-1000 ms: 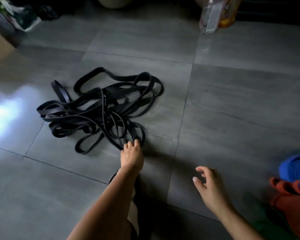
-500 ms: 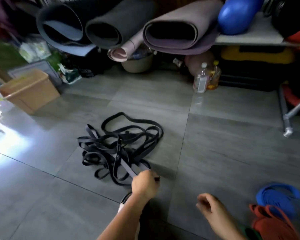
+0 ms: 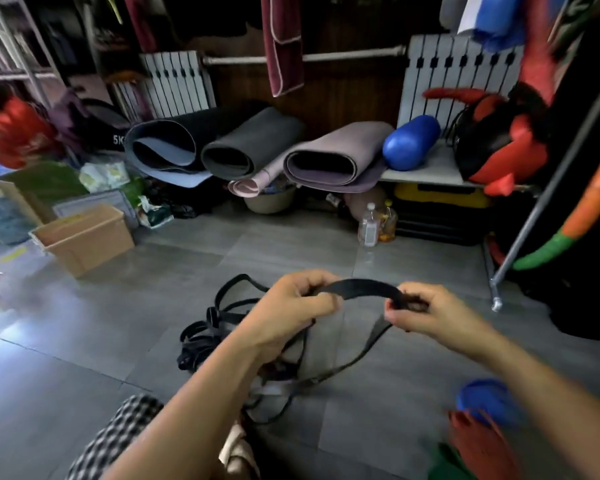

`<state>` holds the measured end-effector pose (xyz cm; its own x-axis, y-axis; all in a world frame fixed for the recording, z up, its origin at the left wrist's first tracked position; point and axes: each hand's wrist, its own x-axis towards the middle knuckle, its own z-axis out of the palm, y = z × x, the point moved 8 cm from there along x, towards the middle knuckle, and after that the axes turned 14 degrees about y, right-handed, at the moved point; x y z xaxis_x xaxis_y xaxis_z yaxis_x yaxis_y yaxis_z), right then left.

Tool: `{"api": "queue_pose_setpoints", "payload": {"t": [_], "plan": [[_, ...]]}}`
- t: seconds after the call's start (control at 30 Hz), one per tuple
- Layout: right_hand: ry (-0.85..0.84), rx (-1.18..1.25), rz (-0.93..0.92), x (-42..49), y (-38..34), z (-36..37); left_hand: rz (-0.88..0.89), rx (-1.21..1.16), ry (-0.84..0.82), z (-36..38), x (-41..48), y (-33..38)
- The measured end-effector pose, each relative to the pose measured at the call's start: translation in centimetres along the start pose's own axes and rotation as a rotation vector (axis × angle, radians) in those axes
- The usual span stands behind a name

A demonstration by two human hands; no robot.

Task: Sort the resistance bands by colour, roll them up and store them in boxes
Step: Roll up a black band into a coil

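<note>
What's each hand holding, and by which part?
Both grip one black resistance band at its raised top stretch: left hand at one side, right hand pinching the other. The rest trails down to the pile below.

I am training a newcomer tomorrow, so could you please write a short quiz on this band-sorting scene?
1. True or false: the left hand and the right hand both grip the black band.
2. The tangled pile on the floor is: A red, B black, C green.
3. Fill in: the open cardboard box stands to the pile's ____.
Key: 1 true; 2 B; 3 left.
</note>
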<state>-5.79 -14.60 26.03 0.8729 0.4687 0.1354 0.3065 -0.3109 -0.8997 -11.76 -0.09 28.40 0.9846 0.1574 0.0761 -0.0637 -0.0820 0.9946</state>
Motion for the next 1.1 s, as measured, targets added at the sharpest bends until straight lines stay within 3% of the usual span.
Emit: {"api": "queue_pose_setpoints", "payload": {"t": [0.07, 0.17, 0.23, 0.33, 0.43, 0.5, 0.6, 0.7, 0.8, 0.93, 1.1], "plan": [[0.094, 0.086, 0.008, -0.2, -1.8, -3.2, 0.012, -0.016, 0.016, -0.5, 0.0, 0.1], [0.031, 0.036, -0.018, -0.8, -2.8, -3.6, 0.070, 0.276, 0.043, 0.3, 0.9, -1.9], [0.004, -0.002, -0.004, -1.1, -1.6, -2.6, 0.061, 0.322, 0.023, 1.7, 1.5, -3.7], [0.046, -0.004, 0.029, -0.6, 1.4, -2.0, -0.028, 0.134, -0.044, 4.7, 2.1, -4.9], [-0.015, -0.119, -0.022, 0.1, 3.0, -0.5, -0.031, 0.124, -0.123, 7.0, 3.3, -5.9], [0.046, -0.050, -0.034, 0.9, 2.8, -0.7, -0.158, 0.051, -0.154, 7.1, 4.2, -7.3], [0.143, -0.005, -0.070, 2.3, 2.5, -1.8, -0.230, -0.027, -0.160, 6.5, 5.3, -8.8], [0.099, 0.003, -0.066, 3.0, 2.8, -1.7, -0.267, -0.081, -0.094, 6.0, 6.3, -9.0], [0.047, -0.199, -0.093, 3.1, 3.5, -1.0, -0.245, 0.069, -0.025, 5.4, 6.9, -9.3], [0.183, -0.686, -0.469, 3.0, 2.2, 0.0, -0.218, 0.125, 0.075, 4.7, 7.1, -9.2], [0.160, -0.835, -0.444, 2.6, 3.1, 2.2, -0.198, 0.211, 0.079, 4.4, 6.5, -9.4]]}}
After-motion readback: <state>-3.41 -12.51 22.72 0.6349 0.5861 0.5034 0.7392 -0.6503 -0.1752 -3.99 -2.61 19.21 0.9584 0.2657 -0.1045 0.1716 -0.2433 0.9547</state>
